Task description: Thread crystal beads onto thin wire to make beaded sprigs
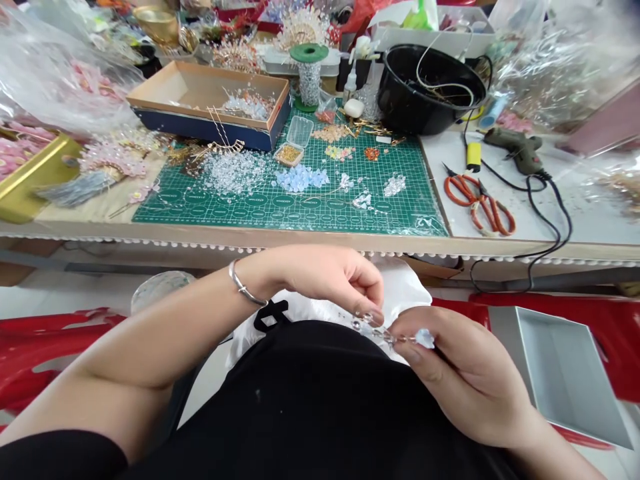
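Observation:
My right hand [465, 377] pinches a beaded flower sprig [371, 329] between thumb and forefinger, low in front of the black shirt. Clear beads run along the sprig, and a pale blue flower [425, 338] stands out on its right side. My left hand [333, 280], with a silver bangle on the wrist, has its fingers curled and its thumb and fingertips closed on the beaded left end. The exact hold of these fingertips is partly hidden. Beyond the hands, the green cutting mat [210, 217] carries blue flower pieces [301, 179] and a heap of clear beads [233, 175].
An open box [207, 127] stands at the mat's back left, near a spool of bead string [309, 80]. A black basin [430, 87] is behind. Orange-handled pliers and scissors [480, 200] and a corded glue gun [517, 150] lie right. A grey box [565, 367] sits lower right.

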